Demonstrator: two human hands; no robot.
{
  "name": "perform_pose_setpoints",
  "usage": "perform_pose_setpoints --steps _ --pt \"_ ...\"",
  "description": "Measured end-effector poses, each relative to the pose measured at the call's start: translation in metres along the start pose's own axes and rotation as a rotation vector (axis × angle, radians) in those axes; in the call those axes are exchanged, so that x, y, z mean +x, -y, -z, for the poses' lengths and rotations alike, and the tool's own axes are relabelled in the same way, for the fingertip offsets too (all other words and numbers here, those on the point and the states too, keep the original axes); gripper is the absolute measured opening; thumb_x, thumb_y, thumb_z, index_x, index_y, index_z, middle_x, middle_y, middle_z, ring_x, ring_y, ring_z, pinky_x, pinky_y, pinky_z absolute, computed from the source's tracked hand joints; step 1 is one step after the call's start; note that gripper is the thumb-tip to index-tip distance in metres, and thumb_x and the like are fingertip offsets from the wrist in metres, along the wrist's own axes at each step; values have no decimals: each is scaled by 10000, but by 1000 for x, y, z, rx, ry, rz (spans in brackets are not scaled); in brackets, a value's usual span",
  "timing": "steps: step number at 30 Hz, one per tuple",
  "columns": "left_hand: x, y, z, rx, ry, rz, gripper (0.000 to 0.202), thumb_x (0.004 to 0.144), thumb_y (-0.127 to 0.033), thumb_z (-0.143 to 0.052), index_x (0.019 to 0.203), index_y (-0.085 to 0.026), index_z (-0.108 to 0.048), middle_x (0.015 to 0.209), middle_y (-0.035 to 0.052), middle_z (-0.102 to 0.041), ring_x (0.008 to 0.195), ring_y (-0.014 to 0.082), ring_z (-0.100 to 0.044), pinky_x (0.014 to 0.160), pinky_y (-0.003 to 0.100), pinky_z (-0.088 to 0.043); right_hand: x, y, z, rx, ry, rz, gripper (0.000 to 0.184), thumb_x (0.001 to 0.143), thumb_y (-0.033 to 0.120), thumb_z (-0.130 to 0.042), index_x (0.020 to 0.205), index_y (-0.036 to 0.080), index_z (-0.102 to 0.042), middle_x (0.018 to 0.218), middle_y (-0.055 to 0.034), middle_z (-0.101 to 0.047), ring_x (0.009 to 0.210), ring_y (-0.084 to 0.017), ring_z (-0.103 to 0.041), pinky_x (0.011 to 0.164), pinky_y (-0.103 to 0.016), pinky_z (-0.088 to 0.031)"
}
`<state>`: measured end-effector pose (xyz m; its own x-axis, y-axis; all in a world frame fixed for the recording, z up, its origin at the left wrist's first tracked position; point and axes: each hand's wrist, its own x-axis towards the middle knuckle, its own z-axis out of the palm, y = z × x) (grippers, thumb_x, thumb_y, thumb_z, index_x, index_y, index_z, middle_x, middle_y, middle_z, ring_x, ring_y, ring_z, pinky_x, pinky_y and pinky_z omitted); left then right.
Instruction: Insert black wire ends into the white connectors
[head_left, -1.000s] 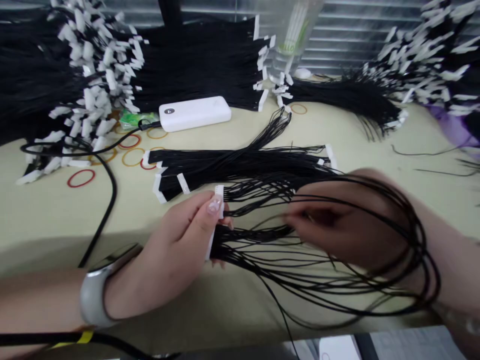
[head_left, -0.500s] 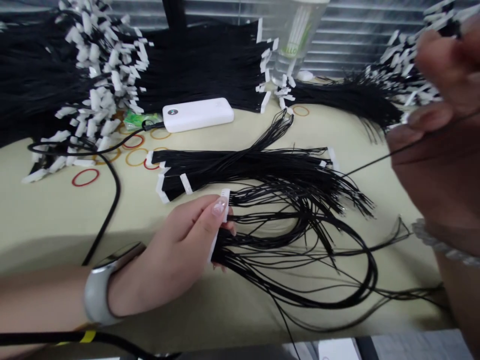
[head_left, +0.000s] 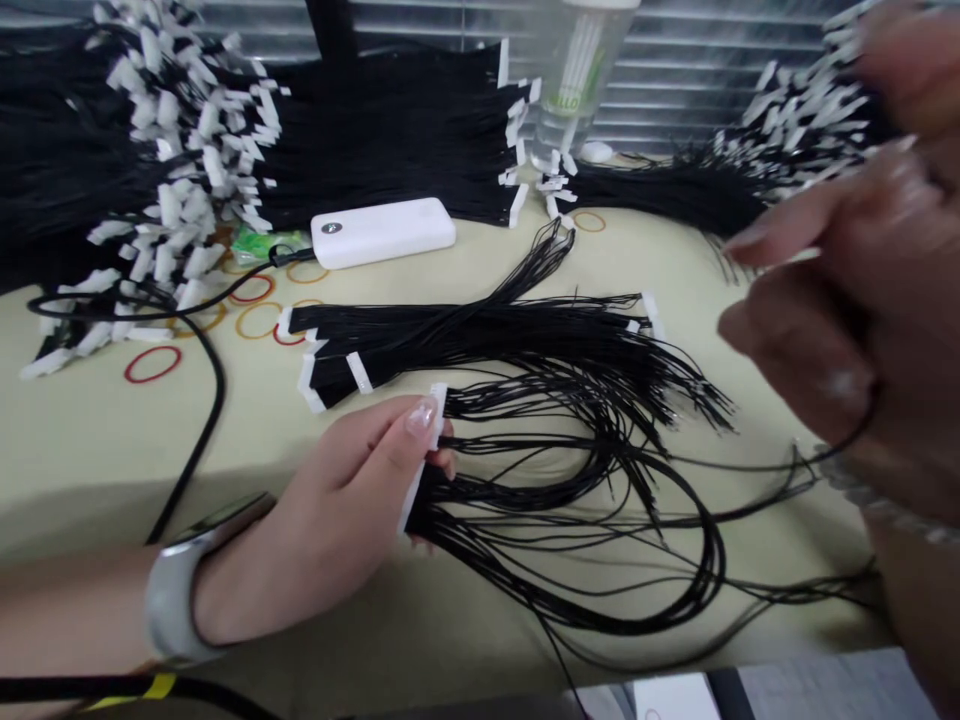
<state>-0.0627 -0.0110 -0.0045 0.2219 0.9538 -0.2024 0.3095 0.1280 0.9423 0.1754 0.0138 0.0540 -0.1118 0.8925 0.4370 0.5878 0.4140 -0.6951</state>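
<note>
My left hand (head_left: 341, 510) is closed on a long white connector (head_left: 421, 457) from which many thin black wires (head_left: 600, 500) fan out and loop over the beige table (head_left: 90, 440). A grey watch sits on that wrist. Close to the camera at the right, my right hand (head_left: 847, 330) is raised and blurred, its fingers curled, with a single black wire running past its lower edge. Just behind the connector lies a flat bundle of black wire harnesses (head_left: 465, 335) with white connectors at its ends.
Large heaps of black harnesses with white connectors (head_left: 187, 150) fill the back left, centre and right. A white power bank (head_left: 382, 231) with a black cable, coloured rubber bands (head_left: 154, 364) and a clear bottle (head_left: 577, 70) stand behind. The table edge runs along the bottom.
My right hand has lifted from the wire loops up to the right, near the camera, drawing one wire out. The loops have dropped onto the table. The left hand has held still.
</note>
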Motion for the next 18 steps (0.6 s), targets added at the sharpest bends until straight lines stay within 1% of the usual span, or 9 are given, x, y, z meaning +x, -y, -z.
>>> perform_pose_setpoints --steps 1,3,5,6,9,11,13,15,18 --pt "0 -1 0 3 4 1 313 846 -434 -384 694 -195 -517 706 28 -548 702 155 -525 641 284 -501 -4 4 -4 -1 -5 2 372 888 319 -410 1252 324 -335 1018 -35 -522 534 -45 -512 311 -200 -317" --pt "1 -2 -1 0 20 27 318 837 -448 -392 690 -196 -520 696 28 -541 685 157 -525 605 281 -499 -10 11 -11 -65 30 56 262 840 299 -506 1100 269 -491 1157 -51 -463 647 -58 -559 462 -221 -464" --pt "1 -5 -1 -11 31 65 331 829 -462 -392 683 -199 -531 671 22 -528 632 150 -519 542 271 -490 -13 14 -14 -215 105 176 108 829 278 -520 909 235 -577 1310 -17 -343 786 -84 -582 657 -264 -509" --pt "2 -6 0 -11 32 71 338 825 -463 -395 667 -199 -535 652 20 -521 610 149 -516 513 265 -482 -13 13 -14 -293 122 230 93 830 273 -516 846 227 -594 1306 -2 -362 800 -92 -586 675 -278 -505" --pt "4 -10 1 25 21 4 360 812 -441 -405 572 -196 -514 605 25 -521 580 150 -513 481 259 -458 -6 3 -10 -522 83 292 96 822 277 -529 819 226 -610 980 -18 -601 741 -116 -605 557 -261 -460" --pt "5 -12 2 50 3 -59 364 809 -417 -401 535 -196 -493 593 23 -530 560 139 -501 479 250 -439 1 -6 -6 -601 1 268 113 818 295 -534 825 215 -613 818 -17 -631 710 -115 -602 550 -245 -432" --pt "6 -12 2 52 -22 -81 342 810 -394 -401 545 -197 -490 583 10 -528 540 125 -487 468 234 -418 7 -13 -5 -528 -83 224 95 819 263 -529 843 204 -600 780 -11 -632 688 -98 -596 608 -249 -437" --pt "7 -11 2 57 -44 -80 322 814 -376 -401 566 -195 -498 572 -4 -517 539 116 -484 473 223 -410 9 -14 -6 -296 -164 157 38 809 204 -535 809 183 -566 751 -12 -616 675 -97 -598 610 -256 -449" --pt "7 -8 2 80 -46 -74 337 833 -375 -377 580 -193 -508 575 -6 -524 539 113 -489 481 222 -407 6 -5 -11 133 -124 19 70 778 153 -563 737 175 -511 739 -17 -595 622 -105 -590 519 -245 -459"
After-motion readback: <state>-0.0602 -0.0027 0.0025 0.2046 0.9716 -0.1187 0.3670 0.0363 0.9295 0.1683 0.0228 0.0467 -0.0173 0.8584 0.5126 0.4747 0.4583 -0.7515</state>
